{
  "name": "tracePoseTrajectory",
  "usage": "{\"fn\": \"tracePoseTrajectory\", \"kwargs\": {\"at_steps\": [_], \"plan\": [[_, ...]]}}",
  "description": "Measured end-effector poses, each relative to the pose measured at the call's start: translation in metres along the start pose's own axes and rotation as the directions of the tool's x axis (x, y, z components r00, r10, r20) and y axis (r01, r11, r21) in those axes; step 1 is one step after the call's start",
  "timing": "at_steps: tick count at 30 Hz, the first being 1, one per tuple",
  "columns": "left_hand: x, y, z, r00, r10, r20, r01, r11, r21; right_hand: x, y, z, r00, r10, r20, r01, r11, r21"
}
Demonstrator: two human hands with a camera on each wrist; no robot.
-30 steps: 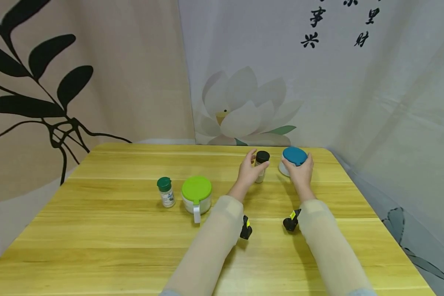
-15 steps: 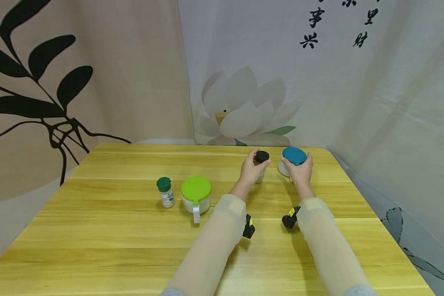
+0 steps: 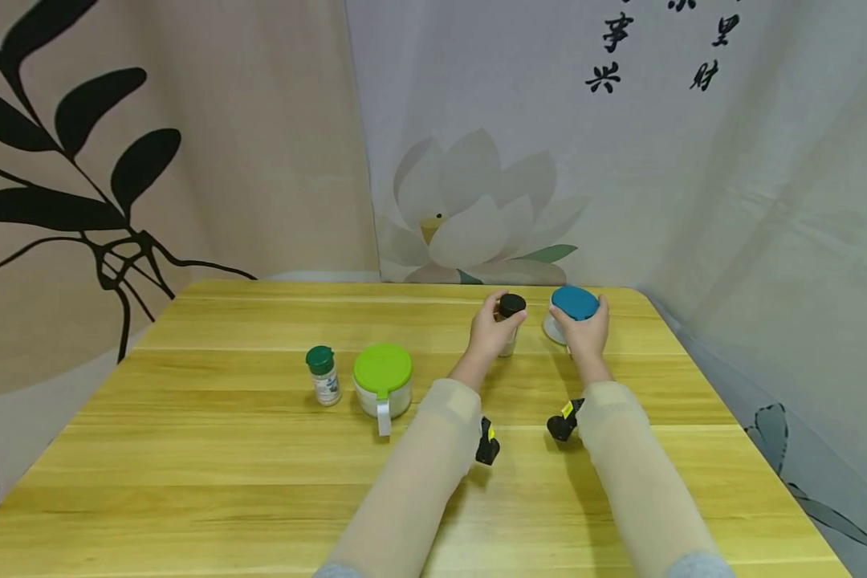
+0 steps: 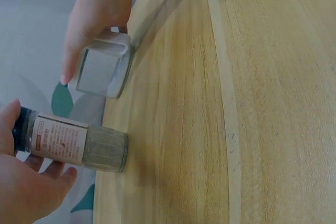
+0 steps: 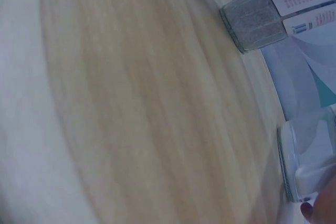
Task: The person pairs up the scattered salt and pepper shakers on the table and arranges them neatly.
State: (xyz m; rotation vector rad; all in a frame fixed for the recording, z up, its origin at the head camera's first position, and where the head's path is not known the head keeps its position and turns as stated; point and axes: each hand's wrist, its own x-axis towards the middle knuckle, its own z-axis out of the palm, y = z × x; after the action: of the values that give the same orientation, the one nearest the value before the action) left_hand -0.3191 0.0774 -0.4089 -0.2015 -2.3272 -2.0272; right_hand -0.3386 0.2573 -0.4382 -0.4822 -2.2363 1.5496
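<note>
In the head view my left hand [image 3: 484, 335] grips a spice jar [image 3: 511, 305] with a black cap near the far edge of the table. The left wrist view shows its thumb and fingers around the cap and upper part; the labelled glass jar [image 4: 79, 142] has greyish contents and its base is at the tabletop. To the right, my right hand [image 3: 587, 337] holds a clear container with a blue lid [image 3: 575, 302], thumb and fingers on opposite sides. The right wrist view shows the lower part of that clear container [image 5: 310, 135], partly hidden by the hand.
A small shaker [image 3: 323, 377] with a green cap stands left of centre on the wooden table [image 3: 224, 466]. Beside it is a container with a lime-green lid [image 3: 383, 369] and a handle facing the front. A printed curtain [image 3: 477, 96] hangs behind the table.
My left hand has moved slightly right and closed in around the spice jar. My right hand stays at the blue-lidded container, its wrist shifting slightly left. The containers have hardly moved.
</note>
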Motion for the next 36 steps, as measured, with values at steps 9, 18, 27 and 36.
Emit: {"fn": "tracePoseTrajectory", "kwargs": {"at_steps": [9, 18, 27, 36], "plan": [[0.0006, 0.0008, 0.0000, 1.000, -0.022, -0.005, 0.022, 0.999, -0.025, 0.0012, -0.0013, 0.0019, 0.998, 0.061, -0.019, -0.061, 0.998, 0.005], [0.0009, 0.0016, 0.0007, 1.000, -0.025, -0.011, 0.025, 0.999, -0.036, 0.0027, -0.0014, 0.0048, 0.996, 0.053, -0.065, -0.052, 0.999, 0.006], [0.0004, 0.0024, -0.0014, 0.999, -0.046, -0.017, 0.045, 0.997, -0.065, 0.0009, -0.0036, 0.0051, 0.996, 0.056, -0.075, -0.055, 0.998, 0.021], [-0.0017, 0.0039, -0.0027, 0.999, -0.047, -0.007, 0.046, 0.998, -0.053, -0.0026, -0.0027, 0.0036, 0.995, 0.059, -0.077, -0.059, 0.998, 0.007]]}}
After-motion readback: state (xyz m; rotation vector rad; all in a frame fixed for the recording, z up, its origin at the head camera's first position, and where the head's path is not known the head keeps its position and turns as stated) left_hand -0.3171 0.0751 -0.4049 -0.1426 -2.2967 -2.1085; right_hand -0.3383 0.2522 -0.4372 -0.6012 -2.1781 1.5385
